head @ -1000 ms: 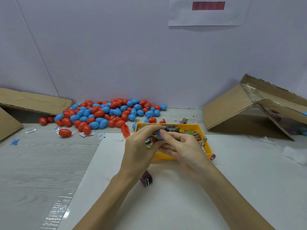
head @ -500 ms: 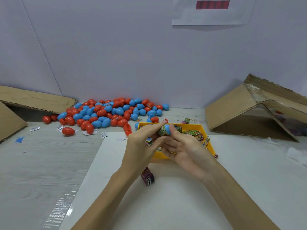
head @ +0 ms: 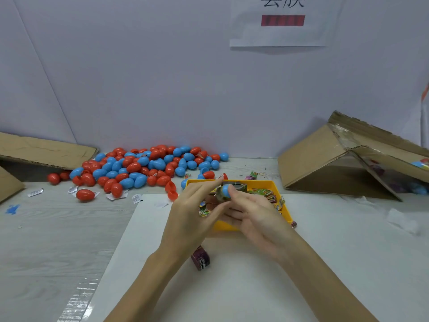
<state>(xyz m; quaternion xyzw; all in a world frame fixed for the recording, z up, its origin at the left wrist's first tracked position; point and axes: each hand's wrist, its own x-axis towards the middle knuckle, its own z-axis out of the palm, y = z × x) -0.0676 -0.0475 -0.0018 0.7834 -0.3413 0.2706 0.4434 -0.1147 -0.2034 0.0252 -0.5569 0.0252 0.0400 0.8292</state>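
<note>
Work in hand: you are handling one blue egg (head: 225, 191) with a printed wrapper (head: 219, 196) around its lower part, above the yellow tray (head: 262, 183).
Progress: I judge this an early stage of a long job. One egg is in your hands, while the pile of red and blue eggs (head: 144, 166) by the wall lies bare and loose wrappers (head: 264, 194) wait in the tray.
Doubt: your fingers partly hide the wrapper, so I cannot tell whether it is going on or coming off.
Left hand (head: 192, 212): it pinches the egg from its left side, with the forefinger stretched over the top and the thumb below.
Right hand (head: 257, 217): it cradles the egg from the right, with the thumb pressed on the blue shell and the other fingers curled underneath.
Egg's place: it sits between the fingertips of both hands, lifted off the tray and over its near-left part.
What is left: finish this wrapper, set the egg down, then work through the pile.
Nearby: a small purple packet (head: 200, 260) lies on the white sheet (head: 232, 287) just below your left wrist, apart from the tray. The cardboard box (head: 325, 159) stands well apart on the right of the worktop (head: 46, 228).
</note>
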